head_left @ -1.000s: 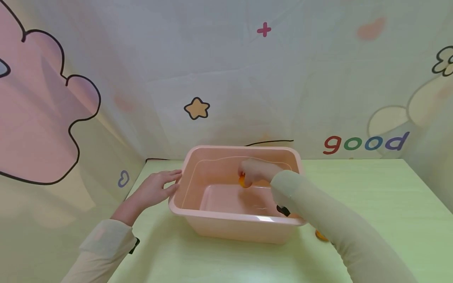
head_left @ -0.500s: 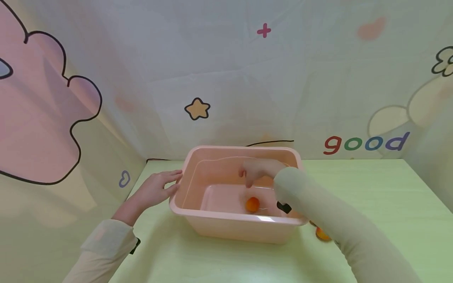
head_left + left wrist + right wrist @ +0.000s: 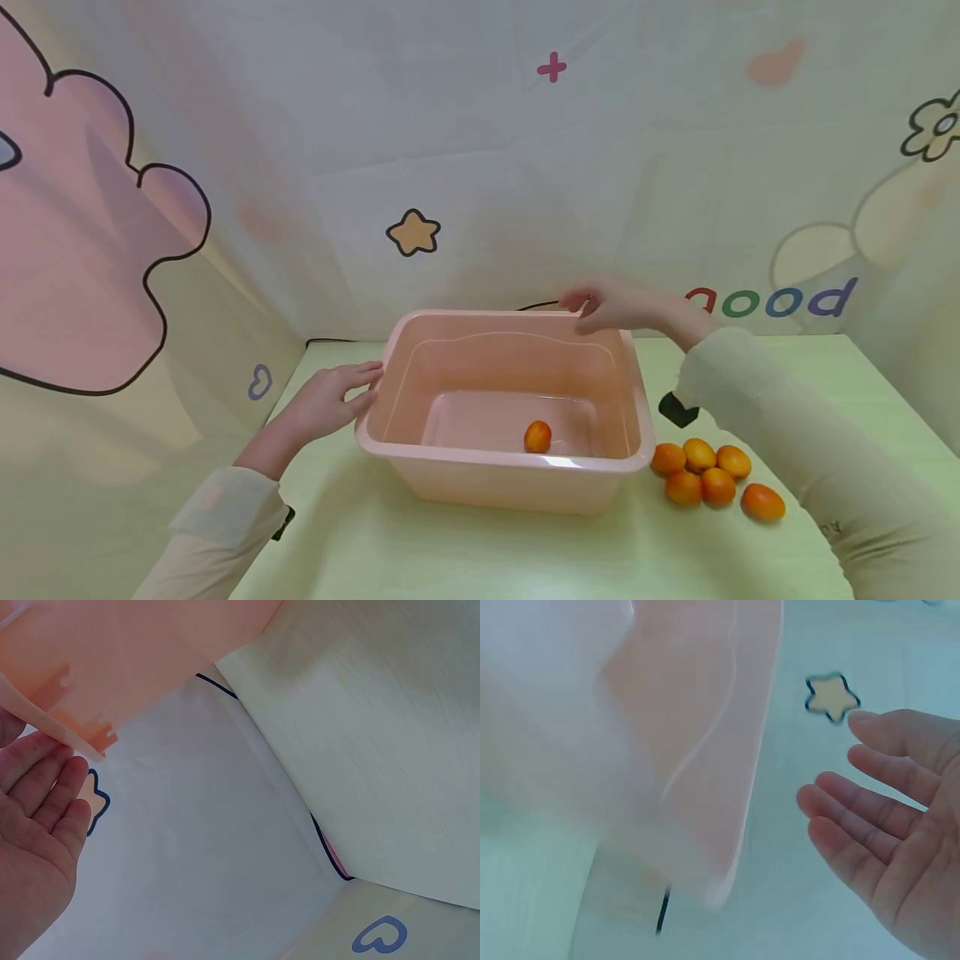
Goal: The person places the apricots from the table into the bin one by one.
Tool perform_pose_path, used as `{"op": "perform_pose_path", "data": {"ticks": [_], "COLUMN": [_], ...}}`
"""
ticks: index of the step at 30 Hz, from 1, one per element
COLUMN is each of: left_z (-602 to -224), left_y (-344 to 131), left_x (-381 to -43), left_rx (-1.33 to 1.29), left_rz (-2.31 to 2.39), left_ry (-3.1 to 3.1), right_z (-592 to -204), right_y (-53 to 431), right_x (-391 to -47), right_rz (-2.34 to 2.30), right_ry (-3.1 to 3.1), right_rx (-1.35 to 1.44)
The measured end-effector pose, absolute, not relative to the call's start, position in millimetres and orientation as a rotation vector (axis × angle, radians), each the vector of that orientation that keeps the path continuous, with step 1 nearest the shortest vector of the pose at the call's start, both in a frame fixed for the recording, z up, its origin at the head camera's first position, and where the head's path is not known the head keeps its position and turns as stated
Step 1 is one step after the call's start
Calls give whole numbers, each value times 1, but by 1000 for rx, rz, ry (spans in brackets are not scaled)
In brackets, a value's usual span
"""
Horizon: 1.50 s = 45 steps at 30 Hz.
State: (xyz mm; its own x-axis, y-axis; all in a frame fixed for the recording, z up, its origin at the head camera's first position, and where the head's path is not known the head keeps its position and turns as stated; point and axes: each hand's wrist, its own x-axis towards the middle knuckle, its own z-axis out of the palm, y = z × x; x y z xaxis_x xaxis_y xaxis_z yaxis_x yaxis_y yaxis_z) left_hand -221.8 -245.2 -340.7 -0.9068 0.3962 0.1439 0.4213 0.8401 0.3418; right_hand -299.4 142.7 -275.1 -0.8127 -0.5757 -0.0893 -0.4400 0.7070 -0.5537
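A pink plastic tub [image 3: 480, 487] stands on the table with one small orange-red oval fruit [image 3: 537, 437] on its floor. My left hand [image 3: 326, 404] rests its fingertips on the tub's left rim, fingers fairly straight. In the left wrist view the left hand [image 3: 37, 817] shows its fingers against the rim's outer side. Above the tub's back right corner is my right hand [image 3: 618, 304], holding nothing. The right wrist view shows this right hand [image 3: 889, 817] with palm visible and fingers loosely bent, apart from the rim.
Several similar orange fruits [image 3: 717, 487] lie in a cluster on the pale green table [image 3: 360, 558], right of the tub. One fruit [image 3: 762, 503] sits slightly apart. A printed cloth backdrop [image 3: 480, 167] hangs behind the table.
My right hand let go of the fruit, which dropped onto the tub's floor. That hand then rose out to the right, uncovering the fruits beside the tub. The left hand stayed.
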Motion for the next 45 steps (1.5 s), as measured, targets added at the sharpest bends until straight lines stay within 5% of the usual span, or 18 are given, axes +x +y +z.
{"op": "perform_pose_path", "data": {"ticks": [16,31,45], "left_z": [-339,-339,-340], "left_y": [-248,-245,-245], "left_x": [-223,-222,-222], "left_rx": [-682,-676,-670], "left_rz": [-548,-556,-562], "left_ry": [-2929,-2935,-2942], "right_z": [-332,-401,-426], "right_y": [246,244,241], "right_x": [-279,-264,-251], "right_rz": [-883,-888,-774], "right_ry": [2611,2436,2435], "right_rx": [-558,-450,-287]}}
